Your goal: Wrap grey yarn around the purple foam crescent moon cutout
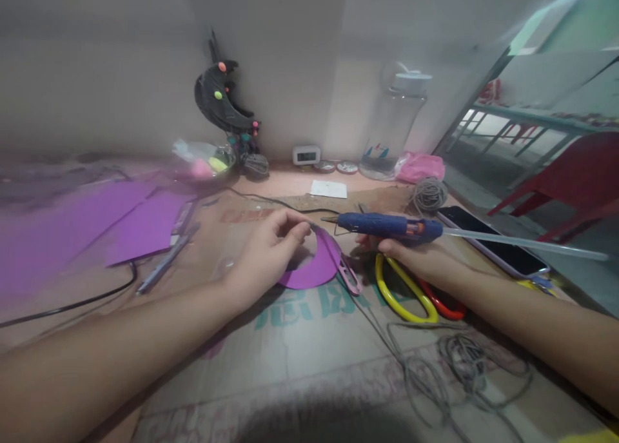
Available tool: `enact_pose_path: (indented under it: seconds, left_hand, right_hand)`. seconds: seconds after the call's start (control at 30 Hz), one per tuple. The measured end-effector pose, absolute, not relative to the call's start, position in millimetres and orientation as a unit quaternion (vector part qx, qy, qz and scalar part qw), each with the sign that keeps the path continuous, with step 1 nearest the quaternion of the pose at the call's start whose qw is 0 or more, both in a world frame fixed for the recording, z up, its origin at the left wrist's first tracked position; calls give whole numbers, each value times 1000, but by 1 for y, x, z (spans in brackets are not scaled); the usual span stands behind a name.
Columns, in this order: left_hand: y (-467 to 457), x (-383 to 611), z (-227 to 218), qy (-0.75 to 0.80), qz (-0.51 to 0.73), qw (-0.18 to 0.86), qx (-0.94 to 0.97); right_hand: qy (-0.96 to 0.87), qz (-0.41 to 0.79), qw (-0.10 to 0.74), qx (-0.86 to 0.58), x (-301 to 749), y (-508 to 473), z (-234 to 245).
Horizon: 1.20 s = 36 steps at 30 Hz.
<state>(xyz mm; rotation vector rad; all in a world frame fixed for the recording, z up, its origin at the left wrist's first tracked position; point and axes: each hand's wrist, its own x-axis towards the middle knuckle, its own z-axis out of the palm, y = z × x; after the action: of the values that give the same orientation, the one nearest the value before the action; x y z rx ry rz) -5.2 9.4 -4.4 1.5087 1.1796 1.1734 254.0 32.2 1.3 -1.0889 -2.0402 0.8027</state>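
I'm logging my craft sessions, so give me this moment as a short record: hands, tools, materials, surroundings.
Left hand: pinching the purple crescent near its upper tip
Right hand: holding the blue glue gun, nozzle toward the crescent
Glue stick: clear, jutting from the gun's rear
Materials, left: purple sheets, partly blurred
Materials, right: gray string ball; loose gray string nearer the camera
Phone: right side, screen up
Background: black crescent against the wall; clear jug, white lid
Unclear: gun's handle, hidden
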Motion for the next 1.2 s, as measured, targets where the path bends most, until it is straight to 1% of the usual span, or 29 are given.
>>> enact_pose_path:
  seconds: [0.1,0.23,0.37,0.47,0.67,0.87,1.03,1.2]
  left_hand:
    - [10,-6,-4,474,475,416,613]
    - [11,-6,-3,491,482,383,617]
    - [10,-5,-3,479,481,417,604]
    - [9,-5,-3,470,480,435,600]
    - [9,-4,-1,480,482,413,605]
    - [12,-6,-4,496,488,374,613]
    - [10,-7,-3,502,477,365,622]
    - [9,-6,-1,494,473,389,617]
  right_hand:
    - [-787,292,339,-424,251,27,5]
    - [-809,214,324,-441,247,21,11]
    - [-836,158,311,-423,246,22,12]
    - [-833,161,319,-422,247,23,9]
    - [-808,176,310,-468,251,20,11]
    - [-797,191,320,-475,250,26,7]
    - [-800,165,321,-480,251,28,3]
    - [-805,156,315,-478,252,26,5]
